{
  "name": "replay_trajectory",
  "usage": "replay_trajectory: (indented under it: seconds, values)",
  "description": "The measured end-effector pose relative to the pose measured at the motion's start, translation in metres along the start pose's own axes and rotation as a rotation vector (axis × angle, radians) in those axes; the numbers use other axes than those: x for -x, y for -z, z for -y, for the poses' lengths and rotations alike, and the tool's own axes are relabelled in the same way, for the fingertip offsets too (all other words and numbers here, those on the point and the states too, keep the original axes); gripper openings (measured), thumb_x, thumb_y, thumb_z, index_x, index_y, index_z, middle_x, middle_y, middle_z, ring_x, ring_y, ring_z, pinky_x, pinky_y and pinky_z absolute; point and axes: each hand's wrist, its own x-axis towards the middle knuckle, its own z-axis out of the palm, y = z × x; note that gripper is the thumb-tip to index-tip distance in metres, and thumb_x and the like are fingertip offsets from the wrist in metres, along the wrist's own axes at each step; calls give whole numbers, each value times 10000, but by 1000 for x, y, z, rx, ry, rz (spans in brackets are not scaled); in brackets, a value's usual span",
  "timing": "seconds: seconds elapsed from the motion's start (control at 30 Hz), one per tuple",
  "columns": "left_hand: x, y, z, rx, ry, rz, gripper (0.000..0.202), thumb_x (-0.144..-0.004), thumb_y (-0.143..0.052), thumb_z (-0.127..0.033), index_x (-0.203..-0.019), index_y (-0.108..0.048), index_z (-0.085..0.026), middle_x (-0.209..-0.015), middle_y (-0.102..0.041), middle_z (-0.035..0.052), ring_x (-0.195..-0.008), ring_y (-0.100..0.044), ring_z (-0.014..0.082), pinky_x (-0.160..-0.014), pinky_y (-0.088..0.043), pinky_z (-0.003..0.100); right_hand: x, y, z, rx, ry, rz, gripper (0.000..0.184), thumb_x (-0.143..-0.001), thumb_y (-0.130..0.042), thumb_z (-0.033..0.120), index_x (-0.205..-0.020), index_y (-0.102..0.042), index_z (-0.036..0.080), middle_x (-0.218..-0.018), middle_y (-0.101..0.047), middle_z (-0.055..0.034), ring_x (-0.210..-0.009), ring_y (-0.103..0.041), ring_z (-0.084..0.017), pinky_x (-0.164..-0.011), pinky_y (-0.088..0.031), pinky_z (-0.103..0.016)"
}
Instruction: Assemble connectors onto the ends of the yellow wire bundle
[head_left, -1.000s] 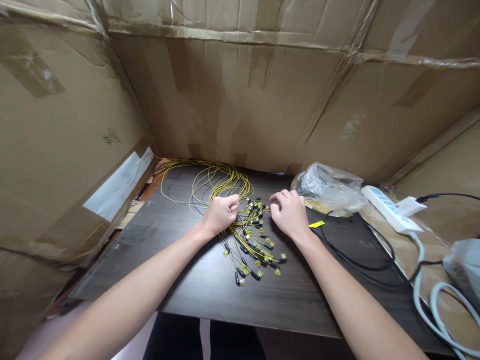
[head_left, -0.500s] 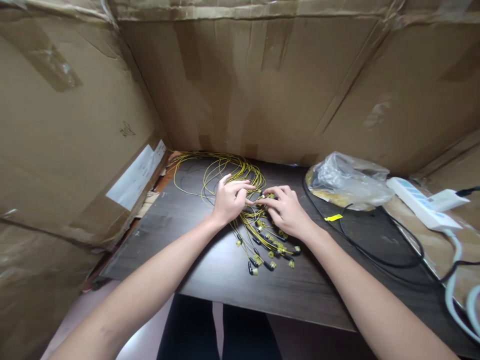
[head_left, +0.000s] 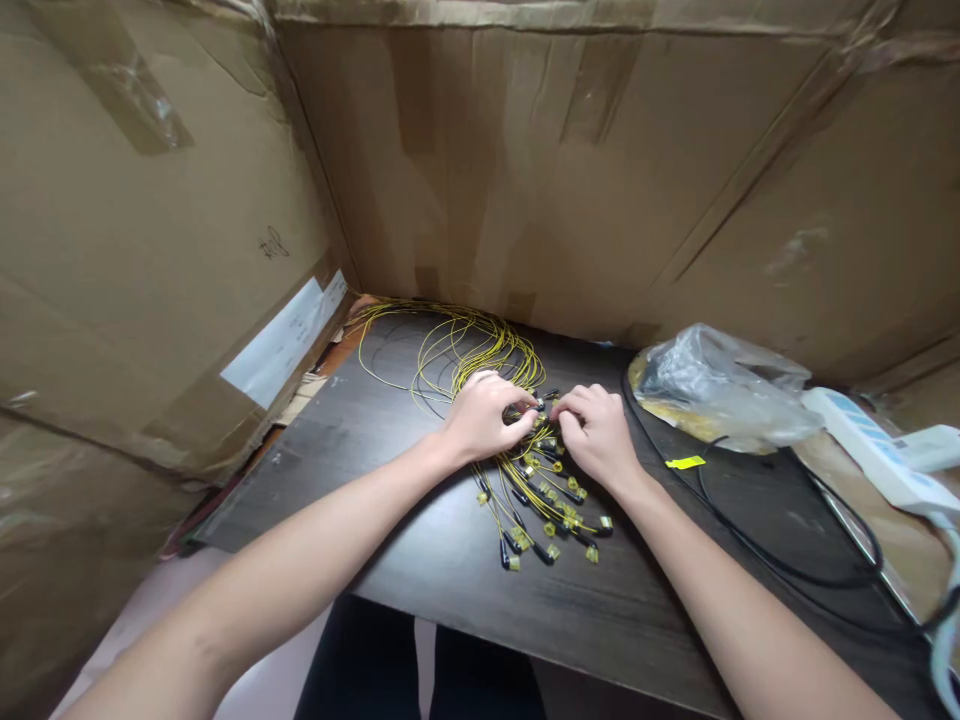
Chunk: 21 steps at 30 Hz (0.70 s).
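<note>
Yellow cables (head_left: 495, 345) lie looped on the dark table (head_left: 420, 545) — probably light, springy, easily kinked, so best taken by their stiff-looking black connectors (head_left: 541, 554). The left hand (head_left: 486, 418) pinches one connector (head_left: 540, 404); the right hand (head_left: 600, 430) curls just beside it (whether gripping, I cannot tell). The clear plastic bag (head_left: 727, 385) seems to hold something yellowish.

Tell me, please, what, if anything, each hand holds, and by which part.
Left hand: seemingly a black connector, exact part hidden; right hand: cannot be told.
</note>
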Motion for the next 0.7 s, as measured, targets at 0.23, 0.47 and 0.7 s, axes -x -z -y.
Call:
replay_trajectory:
  seconds: [0.23, 0.47, 0.7]
  values:
    - [0, 0, 4, -41, 41, 3, 287, -953, -545, -308, -822, -774, -194, -821, -763, 49, -811, -672, 216, -857, -465, 383, -34, -3, 10, 119, -111, 41, 193, -850, -521, 252, -780, -696, 211, -877, -702, -79, -879, -542, -262, -756, -321, -380]
    - [1, 7, 4, 103, 94, 40, 590, -985, -262, -186, -710, -784, -199, -714, -753, 26, -727, -645, 202, -853, -448, 387, -62, -4, 31, 443, -80, 267, 203, -809, -617, 313, -672, -661, 169, -843, -706, -168, -917, -553, -327, -776, -352, -443]
    - [2, 5, -1, -7, 121, -101, 182, -905, -553, -256, -882, -723, -196, -831, -747, 32, -817, -663, 219, -831, -478, 382, -56, 3, 27, 235, -196, 194, 191, -822, -565, 297, -670, -601, 188, -837, -708, -119, -912, -578, -307, -790, -400, -437]
